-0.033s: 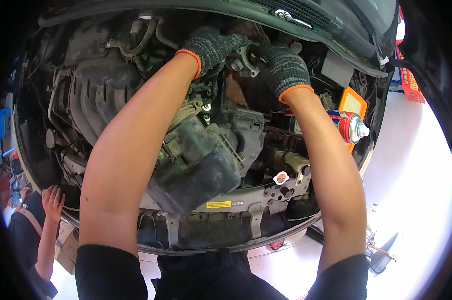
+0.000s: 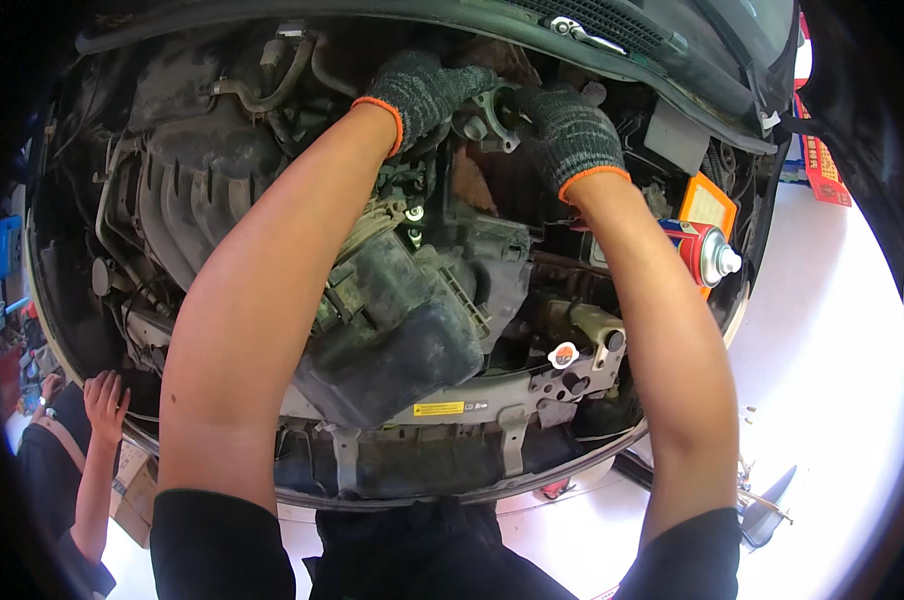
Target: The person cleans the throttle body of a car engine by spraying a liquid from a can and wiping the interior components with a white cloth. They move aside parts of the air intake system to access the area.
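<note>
In an open engine bay (image 2: 497, 394), our gloved left hand (image 2: 422, 97) and right hand (image 2: 574, 132) flank a grey metal bracket (image 2: 493, 115) near the rear, its long axis slanting from upper left to lower right, lower end pointing frontward. Our left fingers stretch toward its top; whether either hand grips, we cannot tell.

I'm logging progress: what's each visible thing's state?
Metal bracket: partly hidden
Left hand: gloved, at the bracket, grip unclear
Right hand: gloved, fingertips hidden, grip unclear
Spray can: nozzle end exposed, other end hidden
Orange-framed filter: partly behind the can
Ratchet: lying, untouched
Round cap: face up, tightness unclear
</note>
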A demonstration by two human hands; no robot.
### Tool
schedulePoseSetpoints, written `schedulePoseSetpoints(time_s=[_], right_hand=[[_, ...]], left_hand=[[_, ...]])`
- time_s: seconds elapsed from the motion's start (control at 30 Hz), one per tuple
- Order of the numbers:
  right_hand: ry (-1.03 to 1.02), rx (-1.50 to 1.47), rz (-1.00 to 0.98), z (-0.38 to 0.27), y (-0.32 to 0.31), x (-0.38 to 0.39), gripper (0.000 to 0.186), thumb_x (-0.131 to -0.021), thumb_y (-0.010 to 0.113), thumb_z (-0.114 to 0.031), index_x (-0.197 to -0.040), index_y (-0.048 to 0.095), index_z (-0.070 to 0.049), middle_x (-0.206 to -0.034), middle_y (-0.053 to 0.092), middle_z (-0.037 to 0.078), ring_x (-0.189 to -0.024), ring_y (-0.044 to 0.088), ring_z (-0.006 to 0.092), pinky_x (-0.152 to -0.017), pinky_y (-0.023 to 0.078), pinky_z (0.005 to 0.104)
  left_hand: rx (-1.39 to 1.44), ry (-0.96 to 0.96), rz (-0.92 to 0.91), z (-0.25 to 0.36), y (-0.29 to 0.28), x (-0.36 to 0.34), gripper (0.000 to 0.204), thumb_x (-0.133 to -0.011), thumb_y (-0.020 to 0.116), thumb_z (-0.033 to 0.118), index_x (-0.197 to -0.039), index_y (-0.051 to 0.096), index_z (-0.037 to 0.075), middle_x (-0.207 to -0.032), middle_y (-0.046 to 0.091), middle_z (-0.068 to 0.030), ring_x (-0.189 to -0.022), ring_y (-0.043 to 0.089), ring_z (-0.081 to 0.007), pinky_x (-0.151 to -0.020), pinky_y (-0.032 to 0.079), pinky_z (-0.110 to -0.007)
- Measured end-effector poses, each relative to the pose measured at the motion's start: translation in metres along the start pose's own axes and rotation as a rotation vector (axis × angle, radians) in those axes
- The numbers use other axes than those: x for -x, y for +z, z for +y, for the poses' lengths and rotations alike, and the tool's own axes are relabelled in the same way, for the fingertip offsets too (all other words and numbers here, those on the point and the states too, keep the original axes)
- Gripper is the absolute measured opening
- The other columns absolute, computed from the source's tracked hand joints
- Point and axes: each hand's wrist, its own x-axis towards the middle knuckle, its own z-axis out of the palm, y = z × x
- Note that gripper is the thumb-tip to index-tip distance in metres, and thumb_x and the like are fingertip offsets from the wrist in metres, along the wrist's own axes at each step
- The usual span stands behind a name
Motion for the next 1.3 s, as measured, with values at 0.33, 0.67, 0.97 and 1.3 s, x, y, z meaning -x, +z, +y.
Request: schedulePoseSetpoints(time_s=[0.33,0.67,0.97,1.3], right_hand=[[-0.048,0.104,-0.079,-0.014,-0.021,-0.009,0.028,-0.081,0.06,-0.012,-0.108,0.067,-0.009,-0.113,0.065,0.019,-0.104,0.062,0.0377,-0.088,0.051,0.0453],[-0.283,0.365,-0.079,-0.002,-0.02,-0.009,0.025,-0.085,0.058,-0.016,-0.108,0.068,-0.011,-0.105,0.068,0.017,-0.099,0.065,0.0344,-0.079,0.054,0.0445],[0.163,-0.141,-0.489,0.004,-0.006,-0.051,0.027,-0.078,0.062,-0.028,-0.081,0.073,-0.004,-0.083,0.071,0.019,-0.067,0.069,0.0278,-0.064,0.055,0.042],[-0.039,0.279,-0.145,-0.011,0.005,-0.029,0.027,-0.08,0.065,-0.03,-0.097,0.072,-0.01,-0.096,0.07,0.015,-0.087,0.068,0.0346,-0.072,0.054,0.0443]], left_hand=[[0.124,-0.072,-0.022,0.002,-0.003,0.007,0.076,-0.074,0.067,0.064,-0.113,0.065,-0.002,-0.093,0.069,-0.0227,-0.093,0.066,-0.0352,-0.085,0.05,-0.042],[0.146,-0.06,-0.027,0.018,-0.011,0.018,0.07,-0.079,0.065,0.055,-0.113,0.064,-0.006,-0.116,0.062,-0.0288,-0.113,0.057,-0.0398,-0.091,0.045,-0.04],[0.093,0.282,0.329,0.006,0.007,0.014,0.063,-0.081,0.063,0.052,-0.109,0.066,-0.005,-0.105,0.066,-0.0296,-0.107,0.06,-0.0424,-0.089,0.046,-0.044],[-0.014,0.128,0.204,0.004,0.002,0.008,0.064,-0.081,0.061,0.052,-0.115,0.065,-0.002,-0.113,0.063,-0.0292,-0.115,0.057,-0.0391,-0.096,0.044,-0.042]])
